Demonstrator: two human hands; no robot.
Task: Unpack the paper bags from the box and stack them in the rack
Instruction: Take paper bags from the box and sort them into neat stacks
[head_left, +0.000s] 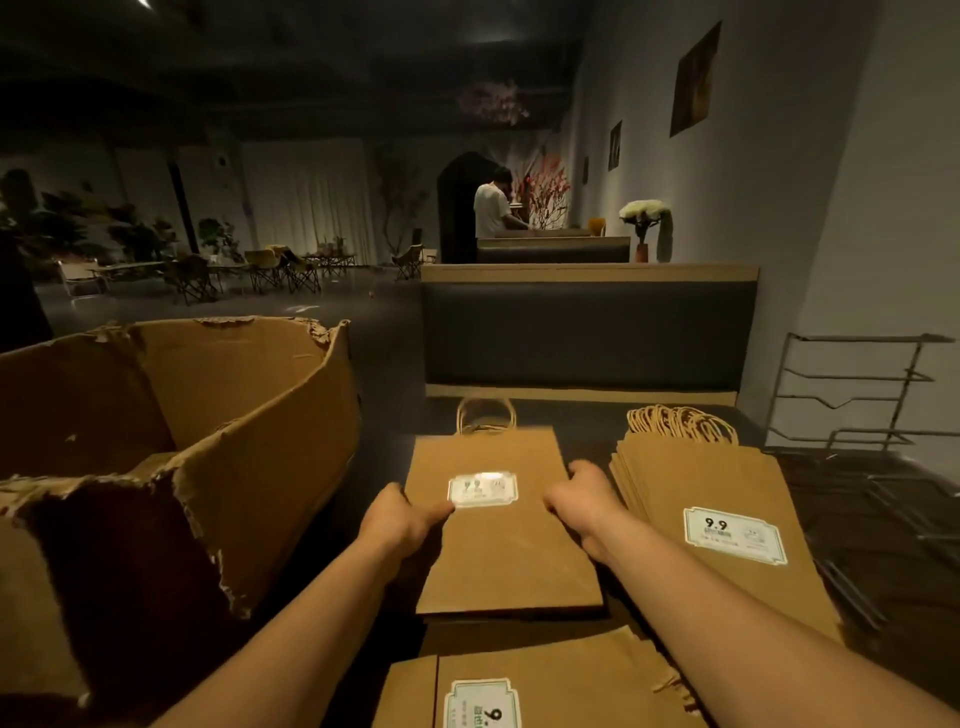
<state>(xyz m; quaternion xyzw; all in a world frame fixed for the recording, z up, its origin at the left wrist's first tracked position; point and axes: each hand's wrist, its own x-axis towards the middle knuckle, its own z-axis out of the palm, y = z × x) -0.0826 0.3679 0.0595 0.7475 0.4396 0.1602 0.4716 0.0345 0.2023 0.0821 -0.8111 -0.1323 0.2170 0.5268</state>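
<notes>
The best way to move this small pile of paper bags (506, 525) was to squeeze both side edges evenly, keep it flat, and lift it slowly so no bag slid out (I think that was the step in hand).

The pile sat in the lower middle of the frame. The left hand (400, 519) pinched its left edge, thumb on top near the white label (483, 488). The right hand (584, 501) curled round its right edge.

A bigger stack of bags (701, 519) lay just right of it. The torn cardboard box (171, 441) stood at left. The wire rack (852, 395) waited at far right.
</notes>
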